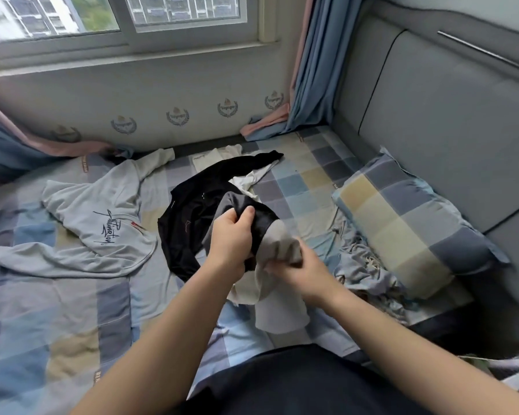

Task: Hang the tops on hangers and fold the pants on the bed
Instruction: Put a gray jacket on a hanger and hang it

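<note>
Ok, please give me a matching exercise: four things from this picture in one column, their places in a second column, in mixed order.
Things
1. grey top
2. black top
3. pillow
4. grey-black garment

Places
a. gripped by the left hand and right hand
b. on the right, by the headboard
c. spread out on the left
d. crumpled in the middle, beyond the hands

Pairs: 1-c, 2-d, 3-b, 4-a

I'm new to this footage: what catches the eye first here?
At centre, the left hand and right hand grip a grey-and-black garment above the checked bed. A pale grey top with script lettering lies spread at left; a checked pillow sits at right.
</note>
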Demonstrator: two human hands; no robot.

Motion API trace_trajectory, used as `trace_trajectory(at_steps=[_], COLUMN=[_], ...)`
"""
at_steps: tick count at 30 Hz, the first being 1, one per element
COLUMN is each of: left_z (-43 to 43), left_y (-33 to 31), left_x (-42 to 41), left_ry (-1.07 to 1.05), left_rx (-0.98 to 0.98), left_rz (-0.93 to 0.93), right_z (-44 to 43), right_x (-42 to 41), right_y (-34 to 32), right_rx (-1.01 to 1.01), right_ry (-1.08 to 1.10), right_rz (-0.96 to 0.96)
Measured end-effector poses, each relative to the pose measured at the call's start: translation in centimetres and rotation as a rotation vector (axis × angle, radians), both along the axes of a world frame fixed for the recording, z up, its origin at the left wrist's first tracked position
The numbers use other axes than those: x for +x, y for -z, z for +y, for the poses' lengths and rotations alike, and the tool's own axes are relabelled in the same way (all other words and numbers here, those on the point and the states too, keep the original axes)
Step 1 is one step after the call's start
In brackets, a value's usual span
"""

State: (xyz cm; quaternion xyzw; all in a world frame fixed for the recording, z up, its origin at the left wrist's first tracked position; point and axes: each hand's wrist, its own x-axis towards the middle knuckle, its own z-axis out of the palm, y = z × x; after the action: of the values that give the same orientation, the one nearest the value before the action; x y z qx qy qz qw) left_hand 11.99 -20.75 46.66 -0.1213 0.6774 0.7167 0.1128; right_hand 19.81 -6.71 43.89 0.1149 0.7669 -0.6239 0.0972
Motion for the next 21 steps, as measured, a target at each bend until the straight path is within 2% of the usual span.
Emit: trace_trajectory(at_steps=[4, 6, 10, 13, 17, 19, 21], left_z=[-0.7, -1.0, -0.2, 1.0, 0.9, 0.3, -0.2], left_y=[-1.1, -0.9, 0.8, 3.7, 5.4, 4.9, 3.5], left_x=[-0.2, -0.3, 1.5, 3.0, 2.8, 2.2, 1.7], left_ry=[0.038, 0.109, 0.392, 0.536, 0.475, 0.434, 0.341], left_rx=[0.001, -0.026, -0.139, -0.306, -0.608, -0.598, -0.464], left_rz=[0.062, 0.136, 0.303, 0.321, 0.273, 0.276, 0.281], right_z=[2.1, 3.0, 3.4, 3.5, 4.1, 4.5, 5.1], right_x=[-2.2, -3.0, -5.2, -6.3, -7.7, -8.2, -8.1], right_y=[-2.5, -4.6, -8.6, -10.9, -12.7, -12.4, -11.4], right_rx=[0.048, -0.018, -0.16, -0.288, -0.409, -0.483, -0.403], right_ry=[0.123, 0.144, 0.201, 0.219, 0.3, 0.309, 0.229], right_rz=[0.092, 0.137, 0.183, 0.201, 0.232, 0.195, 0.113])
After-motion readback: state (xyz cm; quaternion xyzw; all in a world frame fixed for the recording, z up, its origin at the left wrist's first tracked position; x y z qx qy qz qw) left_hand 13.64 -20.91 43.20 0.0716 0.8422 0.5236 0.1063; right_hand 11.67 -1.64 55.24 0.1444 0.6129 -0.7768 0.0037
